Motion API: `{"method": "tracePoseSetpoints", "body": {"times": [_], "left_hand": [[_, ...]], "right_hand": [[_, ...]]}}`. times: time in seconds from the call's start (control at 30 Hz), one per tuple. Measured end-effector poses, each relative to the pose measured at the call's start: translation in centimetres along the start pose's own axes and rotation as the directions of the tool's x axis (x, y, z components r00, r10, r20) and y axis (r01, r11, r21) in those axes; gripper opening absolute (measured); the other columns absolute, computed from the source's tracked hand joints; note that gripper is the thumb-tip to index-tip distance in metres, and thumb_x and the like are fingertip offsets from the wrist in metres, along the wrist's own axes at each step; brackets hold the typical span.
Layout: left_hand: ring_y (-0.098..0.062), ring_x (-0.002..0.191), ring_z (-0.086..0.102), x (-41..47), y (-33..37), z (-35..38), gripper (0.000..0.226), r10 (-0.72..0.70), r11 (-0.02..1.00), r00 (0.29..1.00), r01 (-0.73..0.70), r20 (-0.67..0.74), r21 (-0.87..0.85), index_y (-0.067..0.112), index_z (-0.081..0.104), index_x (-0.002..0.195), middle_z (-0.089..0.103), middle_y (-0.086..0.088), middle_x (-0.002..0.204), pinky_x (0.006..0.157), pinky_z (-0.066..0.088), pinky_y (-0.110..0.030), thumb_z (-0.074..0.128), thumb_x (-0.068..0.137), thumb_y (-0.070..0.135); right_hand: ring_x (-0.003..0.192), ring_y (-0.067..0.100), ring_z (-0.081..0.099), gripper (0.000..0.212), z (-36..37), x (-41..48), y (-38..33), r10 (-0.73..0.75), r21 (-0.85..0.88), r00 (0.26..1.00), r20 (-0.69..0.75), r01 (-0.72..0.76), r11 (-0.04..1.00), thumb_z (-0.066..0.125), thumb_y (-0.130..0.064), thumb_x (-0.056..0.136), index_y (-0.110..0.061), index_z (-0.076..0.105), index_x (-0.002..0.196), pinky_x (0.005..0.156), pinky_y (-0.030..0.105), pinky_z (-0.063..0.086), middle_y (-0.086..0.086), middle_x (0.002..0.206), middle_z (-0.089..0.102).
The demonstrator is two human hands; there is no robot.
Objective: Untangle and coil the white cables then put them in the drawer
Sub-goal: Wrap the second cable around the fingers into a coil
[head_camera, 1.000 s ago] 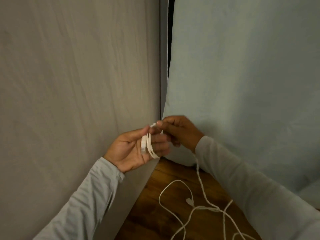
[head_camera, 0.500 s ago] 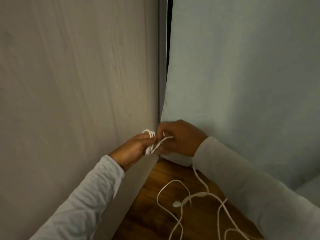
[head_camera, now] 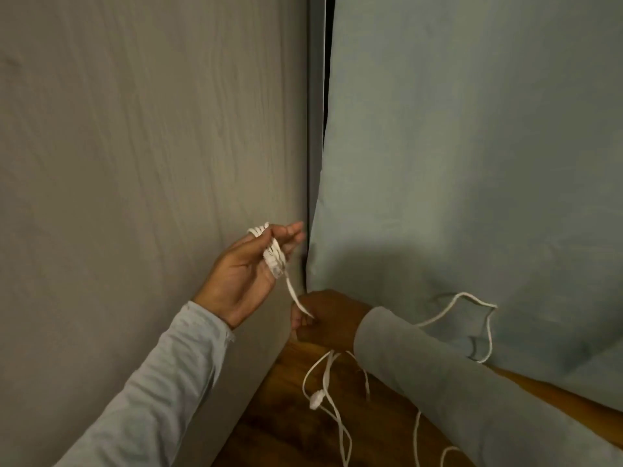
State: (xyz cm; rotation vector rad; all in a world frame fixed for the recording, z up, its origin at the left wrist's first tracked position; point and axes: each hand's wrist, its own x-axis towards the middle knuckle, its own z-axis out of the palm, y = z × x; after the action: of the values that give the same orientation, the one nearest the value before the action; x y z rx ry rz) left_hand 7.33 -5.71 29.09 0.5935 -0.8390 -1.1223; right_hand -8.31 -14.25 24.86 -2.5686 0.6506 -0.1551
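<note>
The white cable (head_camera: 292, 291), probably light, soft and easy to kink, sits partly as a coil (head_camera: 274, 254) round the nearly straight fingers (head_camera: 291, 230) of the left hand (head_camera: 242, 274), while the right hand (head_camera: 323, 320), at 5 o'clock from it, pinches the free strand, a good place to guide it.

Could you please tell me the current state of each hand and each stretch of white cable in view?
left hand: palm up, fingers nearly straight, coil wound round them
coil: several loops, unfinished
right hand: pinch grip on the strand
strand: taut between coil and right hand
loose cable: uncoiled, trailing over the wooden surface
slack loop: lies against the blue fabric
</note>
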Motion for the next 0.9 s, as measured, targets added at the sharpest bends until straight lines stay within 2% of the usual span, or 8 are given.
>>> {"method": "tracePoseSetpoints", "body": {"times": [0.13,0.23,0.4,0.47,0.57,0.63,0.77,0.9], "left_hand": [[-0.018,0.102,0.071,0.1,-1.1,-1.8,0.027,0.033,0.744,0.999,-0.011,-0.020,0.668,0.017,0.075,0.086,0.076,-0.010,0.101,0.101,0.049,-0.039,0.051,0.094,0.028],[-0.027,0.083,0.070,-1.0,-1.8,-1.9,0.055,-0.191,0.646,0.982,0.122,0.006,0.754,-0.001,0.074,0.090,0.075,-0.014,0.079,0.092,0.051,-0.042,0.063,0.086,0.053],[-0.035,0.083,0.065,-3.0,-1.6,0.5,0.039,-0.403,0.915,0.848,0.365,0.343,0.173,-0.015,0.057,0.121,0.060,-0.022,0.088,0.102,0.048,-0.053,0.049,0.101,0.017],[-0.045,0.113,0.063,-3.0,-1.7,1.1,0.034,-0.308,0.921,0.838,0.381,0.451,-0.078,-0.013,0.054,0.122,0.065,-0.033,0.110,0.119,0.027,-0.057,0.040,0.104,0.012],[-0.048,0.146,0.029,-2.6,-1.3,1.6,0.035,-0.208,0.908,0.890,0.330,0.406,-0.257,-0.007,0.055,0.120,0.033,-0.037,0.153,0.124,0.013,-0.051,0.031,0.107,0.016],[-0.046,0.146,0.032,-2.2,-0.6,1.4,0.036,-0.105,0.934,0.949,0.197,0.297,-0.298,-0.004,0.059,0.111,0.031,-0.036,0.154,0.122,0.020,-0.050,0.031,0.105,0.016],[-0.038,0.133,0.054,-1.1,0.2,0.4,0.031,0.097,0.978,0.994,-0.104,0.047,0.182,-0.006,0.063,0.109,0.052,-0.033,0.140,0.117,0.036,-0.048,0.040,0.101,0.014],[-0.003,0.089,0.069,-1.2,-1.9,-1.3,0.039,0.035,0.645,0.999,0.001,-0.030,0.764,0.030,0.079,0.082,0.076,0.012,0.088,0.094,0.048,-0.037,0.047,0.104,0.038]], "right_hand": [[0.074,0.016,0.061,0.009,-1.7,-0.2,-1.9,-0.201,-0.148,0.959,-0.201,0.173,0.974,0.063,-0.025,0.089,-0.028,0.058,0.082,0.068,0.030,0.048,-0.010,0.077,0.060],[0.065,0.013,0.058,0.016,-5.0,-0.7,-1.7,-0.167,-0.171,0.916,-0.365,0.110,0.979,0.068,-0.030,0.086,-0.031,0.052,0.083,0.059,0.028,0.047,-0.009,0.070,0.060],[0.067,0.017,0.060,0.014,-5.3,0.9,-0.9,0.021,0.132,0.909,-0.417,0.038,0.991,0.064,-0.033,0.085,-0.026,0.057,0.074,0.065,0.028,0.045,-0.005,0.068,0.060],[0.084,0.040,0.060,0.017,-4.2,1.1,-1.2,0.035,0.223,0.965,-0.259,0.024,0.975,0.054,-0.033,0.083,-0.024,0.066,0.074,0.071,0.028,0.043,0.026,0.085,0.062],[0.118,0.040,0.054,0.033,-1.1,0.6,-1.2,0.049,0.263,0.989,-0.143,-0.009,0.965,0.061,-0.020,0.093,-0.005,0.067,0.121,0.084,0.012,0.037,0.027,0.126,0.059],[0.110,0.032,0.061,0.029,1.2,0.8,-0.7,0.040,0.170,0.994,-0.102,-0.022,0.985,0.063,-0.035,0.090,-0.011,0.066,0.105,0.090,0.024,0.045,0.012,0.109,0.065],[0.083,0.020,0.060,0.016,2.4,0.1,-0.5,-0.049,0.096,0.991,-0.125,0.061,0.994,0.059,-0.034,0.095,-0.028,0.056,0.081,0.077,0.032,0.045,-0.008,0.080,0.057],[0.073,0.010,0.059,0.010,-1.4,-0.9,-1.5,-0.205,-0.004,0.956,-0.211,0.209,0.978,0.062,-0.029,0.094,-0.029,0.061,0.084,0.068,0.023,0.042,-0.013,0.076,0.058]]}}
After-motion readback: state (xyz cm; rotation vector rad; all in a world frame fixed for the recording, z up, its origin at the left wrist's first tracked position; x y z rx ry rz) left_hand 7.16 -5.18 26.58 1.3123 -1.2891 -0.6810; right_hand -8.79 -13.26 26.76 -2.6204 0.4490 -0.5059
